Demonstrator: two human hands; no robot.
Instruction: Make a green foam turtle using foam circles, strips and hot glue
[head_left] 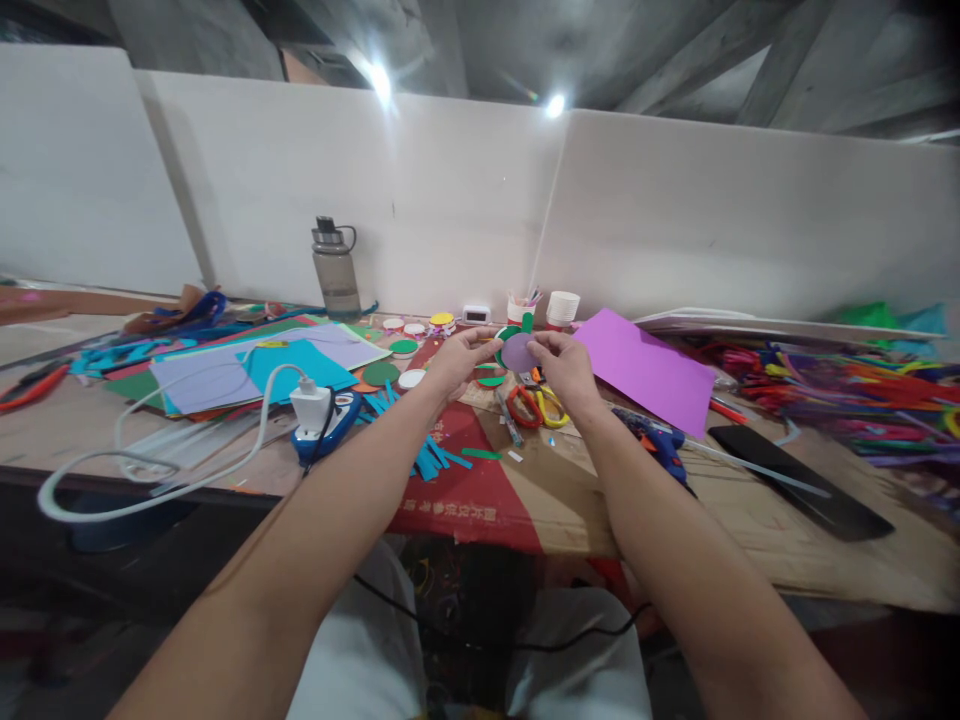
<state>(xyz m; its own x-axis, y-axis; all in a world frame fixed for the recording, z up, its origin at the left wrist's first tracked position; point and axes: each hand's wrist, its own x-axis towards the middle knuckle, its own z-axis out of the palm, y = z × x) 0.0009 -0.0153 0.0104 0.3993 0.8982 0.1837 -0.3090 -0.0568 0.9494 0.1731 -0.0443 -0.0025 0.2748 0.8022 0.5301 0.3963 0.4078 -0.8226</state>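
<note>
Left hand [459, 358], one: thumb and fingers pinching the left edge of a green paper piece [528, 322], whose one tab stands up above the grip. Right hand [568, 370], one: thumb and fingers pinching the right edge of a purple disc [517, 354]. The disc — one, round, flat — is held between the two hands, in front of the green piece and overlapping it, above the table [562, 520].

Below the grip: two scissor handles, one red handle [524, 408] and one yellow handle [553, 409], side by side; one green strip [481, 454]; several turquoise strips [429, 458], loosely heaped below the left hand, exact count unclear.

Left of the grip: one green disc [380, 373]; one white disc [412, 379], just beside it; one turquoise sheet [304, 368] upon a pile of coloured paper; one blue power strip [326, 430] bearing one white plug [310, 404].

Beyond the grip: one yellow disc [442, 320]; one small white device [475, 315]; one cup of sticks [523, 310]; one stack of paper cups [562, 307]; one bottle [336, 278], upright, farther left.

Right of the grip: one magenta sheet [646, 372]; one blue glue gun [660, 445], nearer the person; one long black object [802, 487]; bundled coloured stems [855, 400], too many to count — farthest out.
</note>
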